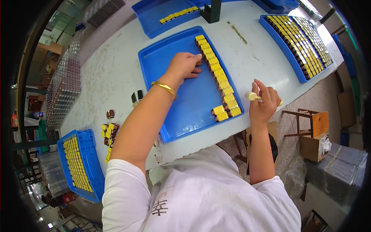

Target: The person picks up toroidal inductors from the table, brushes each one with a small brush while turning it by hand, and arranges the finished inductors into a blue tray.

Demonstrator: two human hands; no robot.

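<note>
A shallow blue tray [170,135] lies on the table in front of me. Along its right side runs a row of small yellow-topped coil-like parts [218,73], with a short second row begun at the near end. My left hand [184,66] reaches over the tray with its fingers curled and fingertips close together at the row's left edge, near its upper part. Whether a part is between them is hidden. Right of the tray, my right hand [264,102] is closed around a small cream-coloured brush [253,96], its bristle end pointing left.
Loose yellow-topped parts [110,133] lie left of my left forearm. Filled blue trays stand at far right [301,77] and lower left [87,141]. Another blue tray [148,23] is at the back, beside a dark green post [211,13]. A wooden stool [320,123] stands off the table.
</note>
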